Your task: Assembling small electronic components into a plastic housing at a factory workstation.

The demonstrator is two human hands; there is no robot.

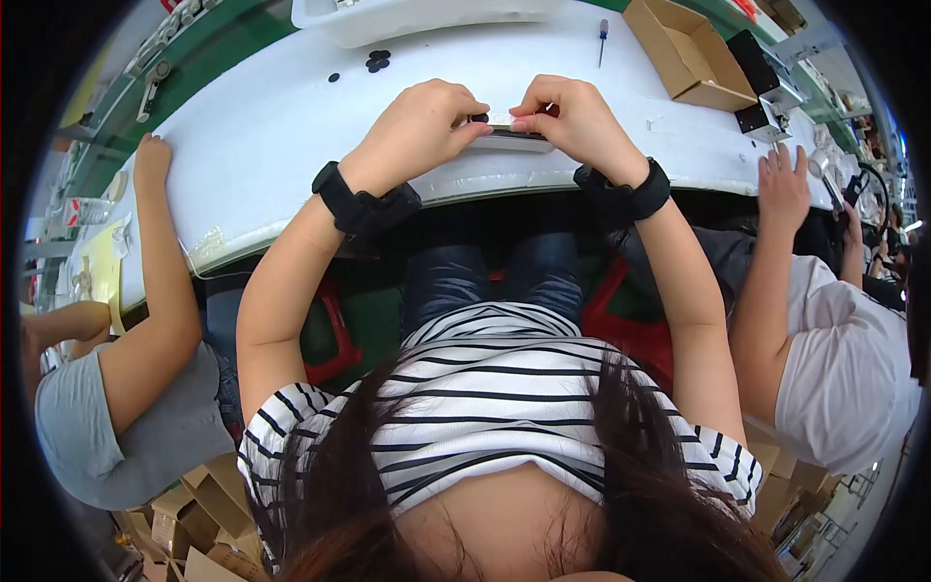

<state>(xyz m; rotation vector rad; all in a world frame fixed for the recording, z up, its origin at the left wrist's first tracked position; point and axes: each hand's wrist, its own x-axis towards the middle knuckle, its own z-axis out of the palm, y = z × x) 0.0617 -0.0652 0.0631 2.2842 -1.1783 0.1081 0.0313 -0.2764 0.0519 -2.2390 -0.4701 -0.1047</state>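
Near the table's front edge, my two hands meet over a flat white piece with a dark upper edge (512, 143). My left hand (425, 124) is closed in a pinch on a small black piece (479, 118), which looks like a round pad. Facing it, my right hand (574, 114) pinches the end of a small white strip (499, 119) lying between the fingertips. Whether the strip is joined to the flat piece I cannot tell. Several loose black round pads (378, 60) lie on the table beyond my left hand.
A white tray (427, 21) stands at the back of the white table (262, 136). Toward the right are a screwdriver (602, 44), an open cardboard box (693, 53) and black-and-silver devices (766, 97). Co-workers' arms rest at both sides, one hand (784, 184) on the table at right.
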